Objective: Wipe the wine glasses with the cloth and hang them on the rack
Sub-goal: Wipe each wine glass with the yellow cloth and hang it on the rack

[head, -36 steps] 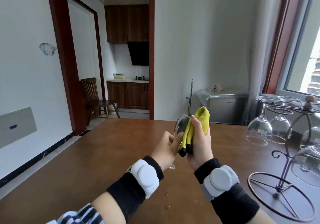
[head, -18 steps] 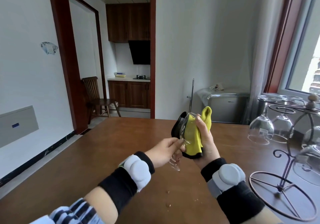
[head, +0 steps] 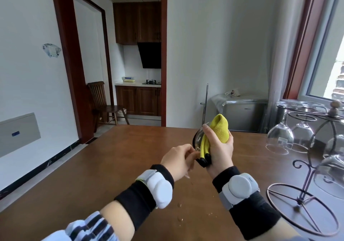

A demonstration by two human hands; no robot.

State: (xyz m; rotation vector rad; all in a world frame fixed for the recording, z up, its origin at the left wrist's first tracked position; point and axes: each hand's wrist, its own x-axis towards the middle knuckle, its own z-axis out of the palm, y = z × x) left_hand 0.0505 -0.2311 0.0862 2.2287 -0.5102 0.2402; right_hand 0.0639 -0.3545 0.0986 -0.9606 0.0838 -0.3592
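Gripping the yellow cloth tighter round the wine glass than 0.5 seconds ago, the right hand fingers clamp its bowl above the bench; left hand fingers pinch the stem.

Brown wooden table, wooden chair in the doorway, plastic-covered appliance by the wall.

Two hands, the left hand and the right hand, share one wine glass and one yellow cloth; four glasses hang on one rack; one chair.
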